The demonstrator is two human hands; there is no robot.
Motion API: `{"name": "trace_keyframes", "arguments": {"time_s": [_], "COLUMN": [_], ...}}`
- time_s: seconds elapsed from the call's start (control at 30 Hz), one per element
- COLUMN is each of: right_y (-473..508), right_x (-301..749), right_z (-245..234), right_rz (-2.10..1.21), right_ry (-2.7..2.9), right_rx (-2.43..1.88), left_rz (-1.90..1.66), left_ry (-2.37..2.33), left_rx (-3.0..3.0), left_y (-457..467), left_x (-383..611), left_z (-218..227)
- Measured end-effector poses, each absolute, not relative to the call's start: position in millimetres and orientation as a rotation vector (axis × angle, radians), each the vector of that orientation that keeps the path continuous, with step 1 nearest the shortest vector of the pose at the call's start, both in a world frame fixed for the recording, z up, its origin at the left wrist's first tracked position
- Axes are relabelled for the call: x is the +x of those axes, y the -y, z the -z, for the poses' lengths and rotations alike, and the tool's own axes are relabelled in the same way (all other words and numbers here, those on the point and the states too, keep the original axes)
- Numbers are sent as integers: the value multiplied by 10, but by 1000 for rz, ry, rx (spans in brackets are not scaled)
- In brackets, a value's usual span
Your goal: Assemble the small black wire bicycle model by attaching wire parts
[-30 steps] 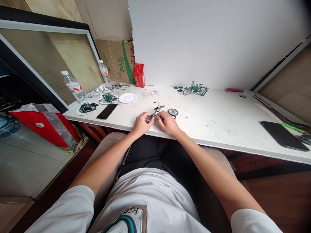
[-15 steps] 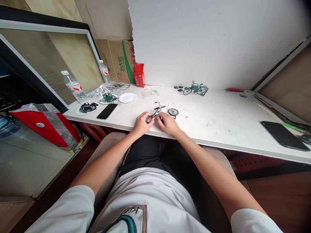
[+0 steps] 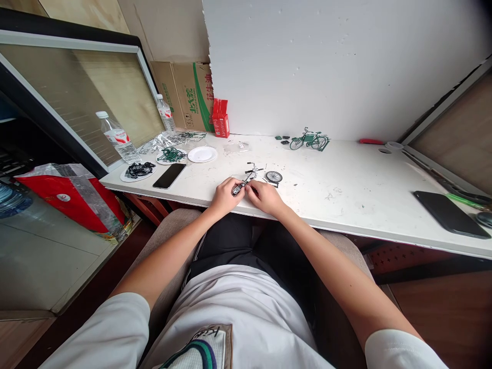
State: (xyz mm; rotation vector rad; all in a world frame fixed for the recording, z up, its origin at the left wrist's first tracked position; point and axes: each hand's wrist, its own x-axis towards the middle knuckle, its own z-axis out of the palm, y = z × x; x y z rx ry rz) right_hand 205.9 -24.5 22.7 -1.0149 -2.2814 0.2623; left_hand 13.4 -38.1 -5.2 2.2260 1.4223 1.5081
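Near the table's front edge, my left hand is closed on a small black model bicycle, whose handlebar end points away from me. My right hand is closed too, its thumb and fingertips pinching at the bicycle's near part beside the left fingers. Whether it grips the frame or a smaller piece there, I cannot make out. Just beyond my right hand lies a loose spoked wheel, with a thin dark part beside it. The bicycle's near end is partly hidden by my fingers.
A green model bicycle stands at the back by the wall. To the left are a phone, a plate of black parts, a plate of green parts, a white plate and a water bottle. A dark tablet lies right.
The handlebar end of the black model bicycle has turned slightly between my hands. My fingers have shifted only a little, and everything else stays where it was.
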Motion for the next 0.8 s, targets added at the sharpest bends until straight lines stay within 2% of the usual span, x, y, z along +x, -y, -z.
{"name": "trace_keyframes", "arguments": {"time_s": [0.5,0.8], "right_y": [234,237], "right_x": [2063,2082], "right_z": [-210,-230], "right_rz": [-240,-349], "right_ry": [2298,2197], "right_rx": [-1007,-1000], "left_rz": [-1536,-1560], "left_ry": [-1404,-1383], "left_rx": [2136,2027], "left_y": [371,346], "left_x": [136,136], "left_z": [48,46]}}
